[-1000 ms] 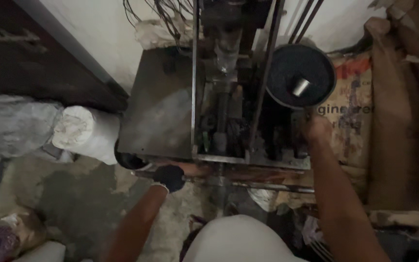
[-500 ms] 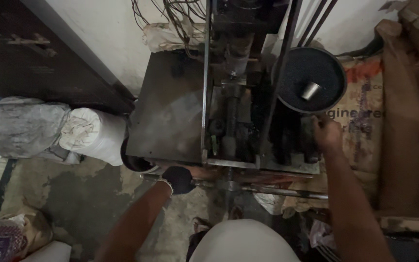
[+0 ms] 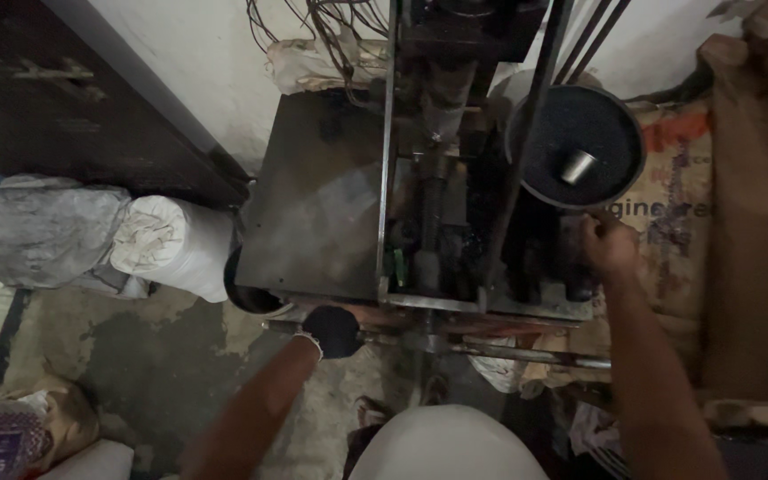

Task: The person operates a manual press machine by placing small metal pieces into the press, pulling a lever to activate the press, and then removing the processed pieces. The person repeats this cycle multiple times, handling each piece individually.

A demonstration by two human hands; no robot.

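While I look down from the head camera, these are the lines I can fill:

Machine: a dark metal machine (image 3: pixel 455 222) stands against the far wall, with a flat steel plate (image 3: pixel 313 204) on its left half and upright rods through the middle.

Near edge: the machine's front rail (image 3: pixel 455 304) runs left to right just beyond my left hand; a thin bar (image 3: pixel 535 356) lies below it, nearer to me.

Left room: white sack (image 3: pixel 175 244) and grey sack (image 3: pixel 42 231) sit just left of the plate's edge, the white one almost against it; the stained concrete floor (image 3: pixel 144 364) nearer me shows open room.

Right room: brown sacks (image 3: pixel 740 222) stand close along the right side, so that side is tight.

Far edge: tangled wires (image 3: pixel 322 27) hang at the wall above the plate.

Wheel: a round black wheel (image 3: pixel 580 147) with a short metal hub (image 3: pixel 578 166) sits at the machine's far right.

Left hand: my left hand (image 3: pixel 331 331), in a dark glove, is curled tight at the near rail; I think it grips something there, but the fist hides what.

Right hand: my right hand (image 3: pixel 609 244) is raised at the wheel's near rim, fingers bent and closed in; it seems to touch the rim, though I cannot tell if it grips it.
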